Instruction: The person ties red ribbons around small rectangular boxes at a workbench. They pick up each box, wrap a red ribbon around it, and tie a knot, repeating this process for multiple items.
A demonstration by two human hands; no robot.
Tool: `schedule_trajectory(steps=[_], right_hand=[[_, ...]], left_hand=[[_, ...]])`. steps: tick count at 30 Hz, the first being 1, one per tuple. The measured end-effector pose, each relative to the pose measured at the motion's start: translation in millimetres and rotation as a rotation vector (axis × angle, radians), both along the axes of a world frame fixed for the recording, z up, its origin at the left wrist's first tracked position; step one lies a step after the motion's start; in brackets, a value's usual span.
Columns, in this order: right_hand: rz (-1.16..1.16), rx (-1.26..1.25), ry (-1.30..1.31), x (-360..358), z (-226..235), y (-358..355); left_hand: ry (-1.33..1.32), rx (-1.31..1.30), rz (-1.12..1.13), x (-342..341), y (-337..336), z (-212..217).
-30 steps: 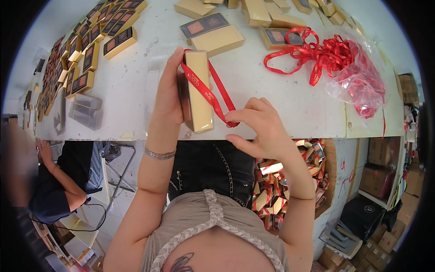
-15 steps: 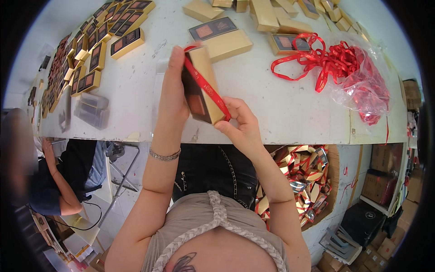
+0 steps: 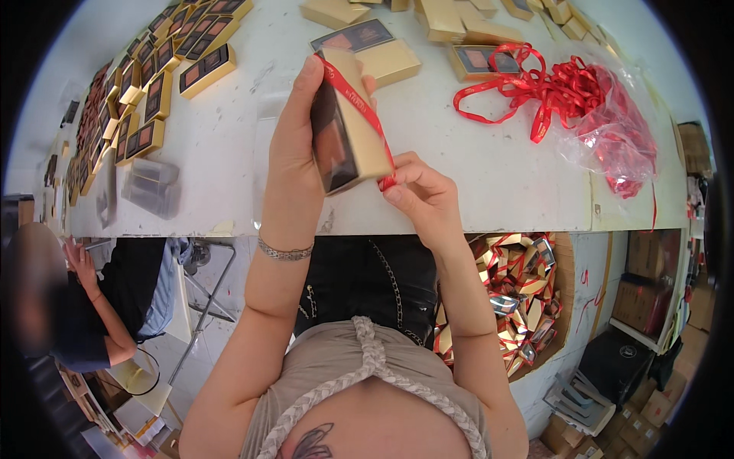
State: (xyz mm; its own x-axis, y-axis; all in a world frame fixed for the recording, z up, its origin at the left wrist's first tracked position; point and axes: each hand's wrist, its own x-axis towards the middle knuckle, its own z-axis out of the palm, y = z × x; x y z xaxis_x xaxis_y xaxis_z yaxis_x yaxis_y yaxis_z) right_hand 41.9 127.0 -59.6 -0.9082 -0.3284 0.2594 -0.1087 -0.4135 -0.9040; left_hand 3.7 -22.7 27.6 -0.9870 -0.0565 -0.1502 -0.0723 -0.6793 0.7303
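Note:
Tilted over the white table, a gold box (image 3: 353,141) with a dark windowed face is gripped in my left hand (image 3: 294,141), whose fingers wrap round its far end and back. A printed red ribbon (image 3: 361,105) crosses the gold side slantwise, from the far top corner to the near right corner. At that near corner my right hand (image 3: 428,197) pinches the ribbon between thumb and fingers. Just beyond lie another gold box (image 3: 394,61) and its dark windowed top. What the ribbon does behind the box is hidden.
Loose red ribbon (image 3: 566,88) spills from a clear plastic bag (image 3: 623,145) at the right. Rows of windowed boxes (image 3: 208,70) fill the far left, near clear plastic cases (image 3: 151,187). Below the table's edge stands a carton (image 3: 564,306) of ribboned boxes. Another person (image 3: 84,321) sits at left.
The held box has turned, showing more of its gold side, and shifted slightly up and right. My right hand has moved right and a little up, still pinching the ribbon.

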Motion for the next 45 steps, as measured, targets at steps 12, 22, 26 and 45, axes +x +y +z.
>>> schedule_trajectory(steps=[12, 22, 26, 45], right_hand=[[0.245, -0.583, -0.735, 1.3, -2.9, -24.8], [0.229, -0.985, -0.86, 9.1, 1.5, -28.1], [-0.463, -0.25, -0.639, 14.4, -0.6, -6.2], [-0.7, 0.739, 0.064, 66.8, 32.2, 141.4]], left_hand=[[-0.059, -0.129, 0.396, -32.9, 9.6, -42.8], [0.343, -0.559, 0.679, -27.5, 28.4, -45.2], [0.205, -0.558, 0.64, -16.2, 25.6, -39.9], [0.014, -0.425, -0.361, -29.6, 0.3, -39.0]])
